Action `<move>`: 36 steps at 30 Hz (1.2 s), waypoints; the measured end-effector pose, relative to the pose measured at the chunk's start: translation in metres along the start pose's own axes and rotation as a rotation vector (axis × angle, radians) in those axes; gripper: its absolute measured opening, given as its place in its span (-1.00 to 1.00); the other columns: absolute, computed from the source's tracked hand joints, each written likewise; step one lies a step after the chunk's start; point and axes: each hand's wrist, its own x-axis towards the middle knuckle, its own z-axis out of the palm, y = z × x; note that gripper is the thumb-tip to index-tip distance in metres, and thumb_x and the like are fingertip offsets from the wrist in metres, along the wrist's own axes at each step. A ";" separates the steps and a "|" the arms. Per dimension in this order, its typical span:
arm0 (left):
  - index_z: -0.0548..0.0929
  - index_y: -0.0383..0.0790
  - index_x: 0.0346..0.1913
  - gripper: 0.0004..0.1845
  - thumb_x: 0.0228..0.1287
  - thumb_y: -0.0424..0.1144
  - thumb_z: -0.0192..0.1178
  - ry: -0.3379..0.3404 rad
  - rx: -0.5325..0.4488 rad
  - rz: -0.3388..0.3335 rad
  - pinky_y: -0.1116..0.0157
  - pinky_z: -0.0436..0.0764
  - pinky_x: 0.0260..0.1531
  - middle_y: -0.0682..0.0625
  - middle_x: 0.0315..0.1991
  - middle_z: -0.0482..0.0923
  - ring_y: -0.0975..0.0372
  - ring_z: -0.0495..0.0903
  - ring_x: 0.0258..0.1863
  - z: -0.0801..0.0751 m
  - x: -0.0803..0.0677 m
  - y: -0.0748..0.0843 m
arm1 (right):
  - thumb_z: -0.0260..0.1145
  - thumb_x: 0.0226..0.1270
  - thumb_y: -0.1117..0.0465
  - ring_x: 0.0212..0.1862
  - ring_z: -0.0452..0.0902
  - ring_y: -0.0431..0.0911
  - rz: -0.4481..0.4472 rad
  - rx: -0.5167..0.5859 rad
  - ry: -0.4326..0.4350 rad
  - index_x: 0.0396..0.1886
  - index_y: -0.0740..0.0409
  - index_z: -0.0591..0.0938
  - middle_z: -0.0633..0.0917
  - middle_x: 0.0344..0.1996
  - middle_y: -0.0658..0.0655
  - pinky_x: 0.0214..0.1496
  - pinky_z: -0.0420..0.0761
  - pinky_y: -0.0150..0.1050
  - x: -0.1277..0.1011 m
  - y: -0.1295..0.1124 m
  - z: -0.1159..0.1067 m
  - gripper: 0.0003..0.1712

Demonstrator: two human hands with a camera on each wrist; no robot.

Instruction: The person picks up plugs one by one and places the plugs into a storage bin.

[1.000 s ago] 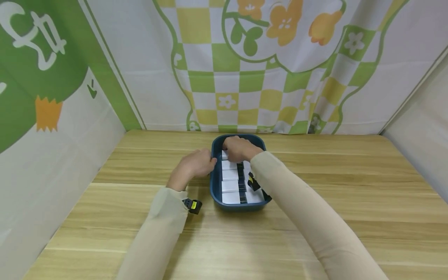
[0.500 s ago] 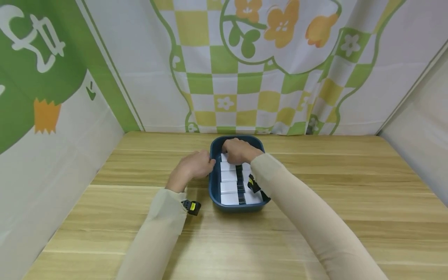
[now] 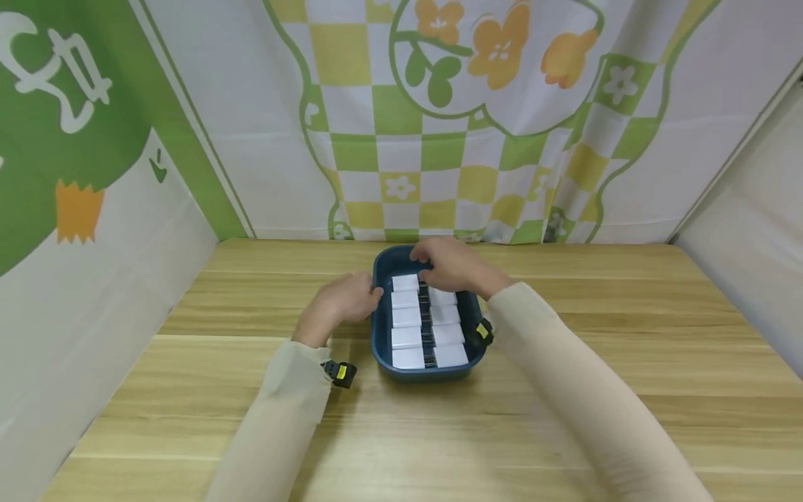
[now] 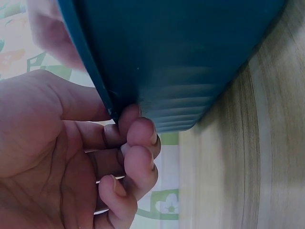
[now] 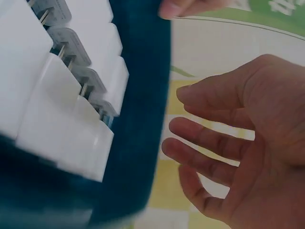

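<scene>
A dark blue plastic bin (image 3: 433, 376) stands on the table and holds two rows of white plug-in chargers (image 3: 406, 318). In the right wrist view the chargers (image 5: 57, 119) show metal prongs pointing toward the opposite row. My left hand (image 3: 343, 301) pinches the bin's left rim; the left wrist view shows its thumb and curled fingers (image 4: 139, 131) at the edge of the bin wall (image 4: 162, 52). Over the bin's far right end is my right hand (image 3: 456, 265), fingers loosely bent and holding nothing. It hides part of the farthest right charger.
The wooden table (image 3: 564, 390) extends on both sides of the bin and in front of it. A patterned cloth (image 3: 401, 153) hangs just behind the table's far edge. More cloth walls (image 3: 188, 209) stand at the left and right.
My right hand has come up out of the bin's far left corner and moved right, uncovering the farthest left charger. The left hand keeps its grip on the rim.
</scene>
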 end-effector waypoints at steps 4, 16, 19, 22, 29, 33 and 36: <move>0.55 -0.21 -0.47 -0.59 0.60 -0.14 -0.06 -0.002 -0.009 -0.005 0.24 0.40 -0.55 0.00 -0.63 0.42 0.19 0.42 -0.62 0.000 0.000 0.001 | 0.32 0.42 0.24 0.08 0.59 0.09 0.053 0.062 0.131 0.21 0.27 0.62 0.67 0.03 0.25 0.12 0.55 0.02 -0.027 0.010 -0.003 -0.59; 0.47 -0.17 -0.55 -0.55 0.60 -0.13 -0.06 -0.003 -0.028 -0.012 0.26 0.34 -0.58 0.04 -0.66 0.34 0.21 0.35 -0.65 -0.001 -0.002 0.001 | 0.42 0.35 0.06 -0.10 0.61 0.14 0.278 0.177 0.278 0.13 0.37 0.61 0.69 -0.14 0.28 -0.05 0.58 0.04 -0.076 0.039 0.011 -0.47; 0.45 -0.15 -0.58 -0.54 0.60 -0.13 -0.05 0.000 -0.031 -0.013 0.27 0.32 -0.59 0.05 -0.67 0.32 0.21 0.33 -0.66 -0.001 -0.003 0.002 | 0.42 0.36 0.03 -0.18 0.62 0.08 0.309 0.180 0.220 0.13 0.37 0.62 0.70 -0.18 0.25 -0.11 0.60 0.00 -0.081 0.043 0.015 -0.45; 0.43 -0.14 -0.61 -0.52 0.59 -0.13 -0.04 0.003 -0.031 -0.009 0.27 0.30 -0.61 0.05 -0.69 0.31 0.22 0.31 -0.67 0.000 -0.002 0.003 | 0.41 0.37 0.00 -0.22 0.62 0.03 0.337 0.185 0.177 0.08 0.36 0.65 0.71 -0.20 0.22 -0.15 0.61 -0.04 -0.084 0.046 0.019 -0.48; 0.35 -0.10 -0.66 -0.49 0.59 -0.12 -0.03 -0.014 -0.012 0.029 0.28 0.29 -0.60 0.09 -0.71 0.24 0.26 0.25 -0.70 -0.004 -0.004 0.002 | 0.37 0.40 -0.04 -0.28 0.62 -0.03 0.359 0.185 0.156 -0.09 0.29 0.73 0.73 -0.27 0.15 -0.18 0.60 -0.08 -0.086 0.049 0.021 -0.56; 0.30 -0.08 -0.71 -0.46 0.57 -0.14 0.00 -0.036 -0.005 0.041 0.30 0.25 -0.63 0.12 -0.74 0.18 0.28 0.19 -0.73 -0.008 -0.007 0.002 | 0.36 0.41 -0.03 -0.36 0.60 -0.06 0.354 0.181 0.154 -0.16 0.26 0.75 0.73 -0.33 0.11 -0.25 0.58 -0.13 -0.086 0.047 0.023 -0.60; 0.30 -0.07 -0.71 -0.47 0.56 -0.15 0.02 -0.055 -0.003 0.046 0.31 0.26 -0.63 0.12 -0.74 0.18 0.29 0.20 -0.73 -0.008 -0.009 0.004 | 0.36 0.42 0.01 -0.44 0.56 -0.09 0.343 0.169 0.157 -0.22 0.25 0.76 0.71 -0.42 0.08 -0.34 0.54 -0.18 -0.087 0.045 0.024 -0.65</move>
